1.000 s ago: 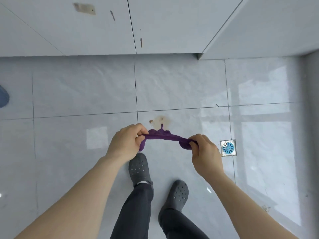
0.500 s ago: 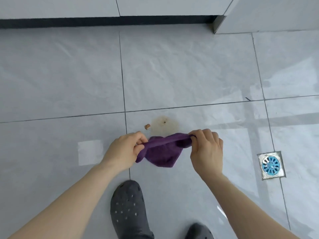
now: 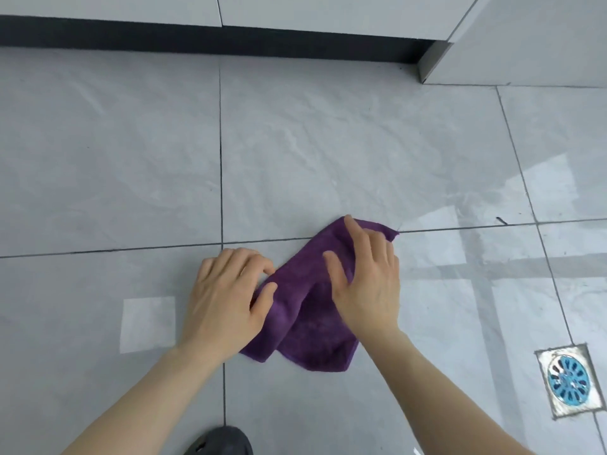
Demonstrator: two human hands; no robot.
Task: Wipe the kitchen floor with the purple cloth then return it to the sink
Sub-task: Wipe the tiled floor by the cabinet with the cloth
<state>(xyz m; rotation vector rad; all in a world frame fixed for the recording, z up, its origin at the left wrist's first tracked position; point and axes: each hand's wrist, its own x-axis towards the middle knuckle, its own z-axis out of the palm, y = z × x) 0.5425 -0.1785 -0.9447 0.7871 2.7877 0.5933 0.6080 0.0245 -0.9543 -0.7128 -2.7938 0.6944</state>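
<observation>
The purple cloth [image 3: 307, 326] lies crumpled on the grey tiled kitchen floor [image 3: 328, 152], across a grout line. My left hand [image 3: 226, 300] rests on the cloth's left edge, its thumb and fingertips pinching the fabric. My right hand [image 3: 364, 284] presses flat on the upper right part, fingers spread and pointing away from me. The brown stain seen earlier is hidden under the cloth and hands. No sink is in view.
A square floor drain [image 3: 570, 379] with a blue grate sits at the lower right. A dark kickboard [image 3: 210, 41] runs under pale cabinets along the top, with a cabinet corner [image 3: 427, 67] at the upper right. My dark shoe [image 3: 220, 441] shows at the bottom edge.
The cloth was held stretched between both hands above the floor. It has come down onto the brown stain, and both hands now press on it. The view has dropped closer to the floor.
</observation>
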